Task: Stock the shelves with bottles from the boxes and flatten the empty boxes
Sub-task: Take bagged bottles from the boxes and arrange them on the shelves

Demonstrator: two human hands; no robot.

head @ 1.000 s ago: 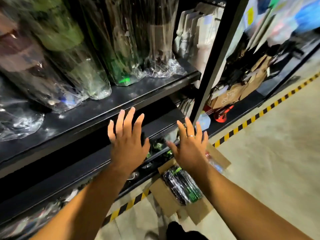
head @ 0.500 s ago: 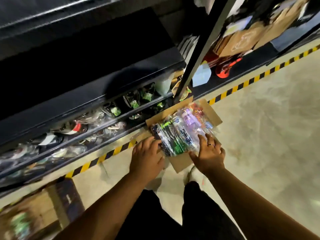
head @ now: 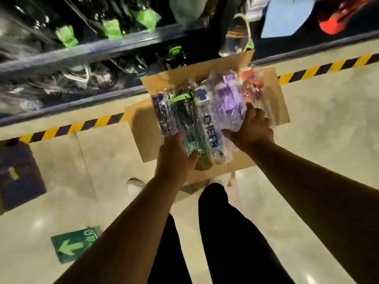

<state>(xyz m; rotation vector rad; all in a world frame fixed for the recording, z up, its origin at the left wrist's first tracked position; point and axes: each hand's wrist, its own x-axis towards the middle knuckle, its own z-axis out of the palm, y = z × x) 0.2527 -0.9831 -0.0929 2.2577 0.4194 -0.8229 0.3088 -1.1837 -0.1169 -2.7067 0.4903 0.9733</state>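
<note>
Cardboard box [head: 143, 128], open on the floor [head: 328, 160] beside the shelf [head: 82, 52], holds plastic-wrapped bottles [head: 208, 119]; your left hand [head: 176, 160] grips the green-and-black bottle [head: 184, 115], your right hand [head: 253, 128] grips the purple bottle [head: 227, 107].

My arms reach fwd & down; L hand [head: 176, 160] grips clear-wrapped green-black bottle [head: 183, 116], R hand [head: 253, 128] grips clear-wrapped purple bottle [head: 227, 101].
</note>
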